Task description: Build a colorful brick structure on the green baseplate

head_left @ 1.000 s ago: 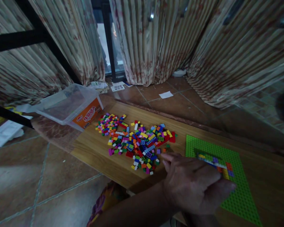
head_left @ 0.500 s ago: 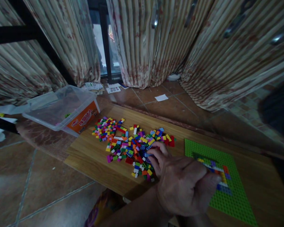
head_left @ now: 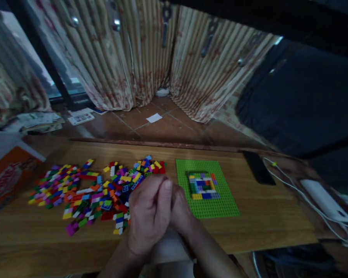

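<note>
My left hand is closed in a fist over the table's front part, thumb on top. Anything inside its fingers is hidden. Against it, on the right, rests my right hand, whose fingers are mostly hidden behind the left. Both hands are between a loose pile of coloured toy bricks and a green baseplate. On the baseplate stands a low rectangular ring of mixed-colour bricks, with a gap in its middle.
The wooden table carries a black phone to the right of the baseplate. A white device with cables lies farther right. An orange-labelled box is at the left edge. Striped curtains hang behind the table.
The view has swung to the right. My right hand has left the brick pile and come back beside my left hand, nearer the baseplate.
</note>
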{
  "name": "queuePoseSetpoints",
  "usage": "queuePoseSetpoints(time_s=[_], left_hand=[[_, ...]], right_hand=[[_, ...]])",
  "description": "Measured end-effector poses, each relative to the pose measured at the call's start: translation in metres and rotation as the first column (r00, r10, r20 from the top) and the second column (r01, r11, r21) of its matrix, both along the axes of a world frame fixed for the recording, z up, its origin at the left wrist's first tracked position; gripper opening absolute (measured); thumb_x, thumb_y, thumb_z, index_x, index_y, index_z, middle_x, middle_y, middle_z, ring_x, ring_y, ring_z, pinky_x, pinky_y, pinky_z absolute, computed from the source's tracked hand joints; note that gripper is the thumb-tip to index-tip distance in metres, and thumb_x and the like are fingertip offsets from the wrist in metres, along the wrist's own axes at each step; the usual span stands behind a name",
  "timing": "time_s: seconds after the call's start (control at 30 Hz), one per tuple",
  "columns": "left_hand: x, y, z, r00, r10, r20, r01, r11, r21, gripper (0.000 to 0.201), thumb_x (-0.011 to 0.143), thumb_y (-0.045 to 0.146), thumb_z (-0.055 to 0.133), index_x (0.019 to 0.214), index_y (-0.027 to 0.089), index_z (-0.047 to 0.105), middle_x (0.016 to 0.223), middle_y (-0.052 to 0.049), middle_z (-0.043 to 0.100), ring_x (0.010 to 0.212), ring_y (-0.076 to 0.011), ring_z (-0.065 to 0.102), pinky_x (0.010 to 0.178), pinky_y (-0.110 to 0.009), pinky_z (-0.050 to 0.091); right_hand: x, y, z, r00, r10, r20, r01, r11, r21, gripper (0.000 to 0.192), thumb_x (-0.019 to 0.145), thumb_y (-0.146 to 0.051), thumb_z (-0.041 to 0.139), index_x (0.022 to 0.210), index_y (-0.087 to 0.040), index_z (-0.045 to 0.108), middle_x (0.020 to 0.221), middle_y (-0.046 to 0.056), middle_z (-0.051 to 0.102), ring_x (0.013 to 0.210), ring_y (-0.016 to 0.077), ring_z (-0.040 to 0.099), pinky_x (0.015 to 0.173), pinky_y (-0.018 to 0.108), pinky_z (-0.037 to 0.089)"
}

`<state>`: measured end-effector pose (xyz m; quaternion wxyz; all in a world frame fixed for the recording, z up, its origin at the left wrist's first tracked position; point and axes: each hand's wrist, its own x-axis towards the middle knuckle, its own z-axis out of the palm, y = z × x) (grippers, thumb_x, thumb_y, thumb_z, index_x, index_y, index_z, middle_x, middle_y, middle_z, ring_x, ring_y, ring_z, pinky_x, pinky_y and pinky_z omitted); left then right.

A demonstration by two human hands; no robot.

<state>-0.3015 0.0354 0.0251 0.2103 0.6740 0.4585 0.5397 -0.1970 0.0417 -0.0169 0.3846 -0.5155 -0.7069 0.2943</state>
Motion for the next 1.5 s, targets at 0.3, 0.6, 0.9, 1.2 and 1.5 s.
queuePoseSetpoints(time_s=[0.3, 0.6, 0.9, 1.2, 1.5], left_hand=[[0.025, 0.000, -0.020, 0.923, -0.365, -0.120, 0.318, 0.902, -0.292, 0.018, 0.091, 0.022, 0.056, 0.103, 0.024, 0.069, 0.096, -0.001, 0.073, 0.084, -0.0139, 0.068, 0.073, -0.024, 0.054], [0.070, -0.011, -0.044, 0.904, -0.354, -0.239, 0.309, 0.929, -0.204, 0.013, 0.091, 0.014, 0.056, 0.092, 0.021, 0.067, 0.088, -0.002, 0.072, 0.080, -0.0147, 0.068, 0.070, -0.025, 0.055], [0.104, -0.013, -0.060, 0.864, -0.254, -0.435, 0.262, 0.964, -0.043, 0.008, 0.090, 0.015, 0.058, 0.091, 0.020, 0.063, 0.087, -0.002, 0.071, 0.079, -0.0179, 0.067, 0.072, -0.030, 0.055], [0.111, -0.012, -0.060, 0.826, -0.185, -0.532, 0.210, 0.978, -0.014, 0.011, 0.089, 0.013, 0.057, 0.092, 0.021, 0.064, 0.089, -0.003, 0.070, 0.081, -0.0202, 0.065, 0.073, -0.034, 0.054], [0.116, -0.010, -0.063, 0.822, -0.142, -0.551, 0.163, 0.986, -0.011, 0.011, 0.090, 0.018, 0.057, 0.092, 0.021, 0.067, 0.091, -0.004, 0.069, 0.085, -0.0213, 0.063, 0.078, -0.037, 0.052]], right_hand=[[0.074, -0.036, 0.008, 0.983, -0.142, -0.115, 0.121, 0.977, -0.173, 0.026, 0.099, -0.034, 0.042, 0.087, -0.020, 0.061, 0.070, -0.002, 0.059, 0.065, 0.0119, 0.055, 0.062, 0.022, 0.041], [0.135, -0.056, 0.014, 0.972, -0.182, -0.151, 0.130, 0.945, -0.301, 0.014, 0.090, -0.029, 0.060, 0.100, -0.022, 0.066, 0.096, 0.002, 0.069, 0.092, 0.0163, 0.065, 0.083, 0.028, 0.049], [0.167, -0.058, 0.004, 0.954, -0.298, 0.043, 0.301, 0.937, -0.177, 0.014, 0.086, -0.017, 0.061, 0.089, -0.023, 0.073, 0.090, 0.002, 0.070, 0.086, 0.0169, 0.066, 0.080, 0.030, 0.049], [0.168, -0.052, 0.003, 0.936, -0.342, 0.079, 0.351, 0.923, -0.160, 0.014, 0.084, -0.013, 0.060, 0.085, -0.023, 0.071, 0.087, 0.002, 0.069, 0.082, 0.0165, 0.065, 0.077, 0.029, 0.050], [0.169, -0.049, 0.000, 0.883, -0.466, 0.053, 0.462, 0.847, -0.262, 0.011, 0.079, -0.017, 0.065, 0.089, -0.020, 0.069, 0.084, 0.002, 0.070, 0.075, 0.0166, 0.066, 0.071, 0.028, 0.051]])
